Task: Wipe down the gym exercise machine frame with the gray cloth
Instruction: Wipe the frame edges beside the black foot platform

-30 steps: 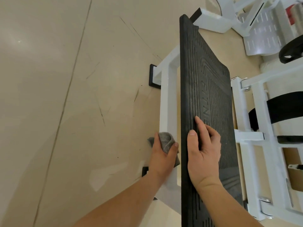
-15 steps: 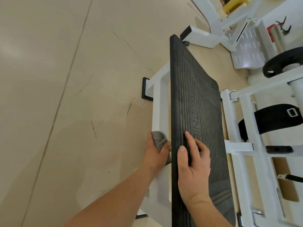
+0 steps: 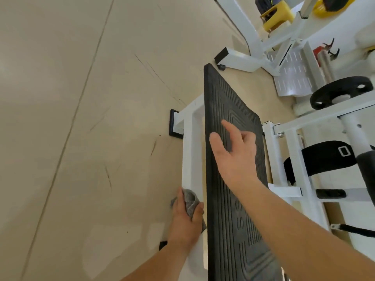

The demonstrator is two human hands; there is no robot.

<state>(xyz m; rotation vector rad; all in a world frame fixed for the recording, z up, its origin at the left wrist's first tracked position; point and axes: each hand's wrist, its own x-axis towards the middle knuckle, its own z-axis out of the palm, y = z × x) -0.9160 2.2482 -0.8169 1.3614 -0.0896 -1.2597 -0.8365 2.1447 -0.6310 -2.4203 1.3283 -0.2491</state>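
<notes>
Fingers of our left hand (image 3: 185, 222) clamp the gray cloth (image 3: 189, 199) against the white frame (image 3: 189, 151), near and left of the black footplate (image 3: 233, 230) — our right hand (image 3: 236, 155) has released the plate's edge, fingers apart, freeing the wipe to travel farther.

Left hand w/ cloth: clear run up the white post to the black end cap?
Probably yes. The left hand holds the gray cloth on the white post, bare up to the black end cap; the footplate stands beside it, not across.
</notes>
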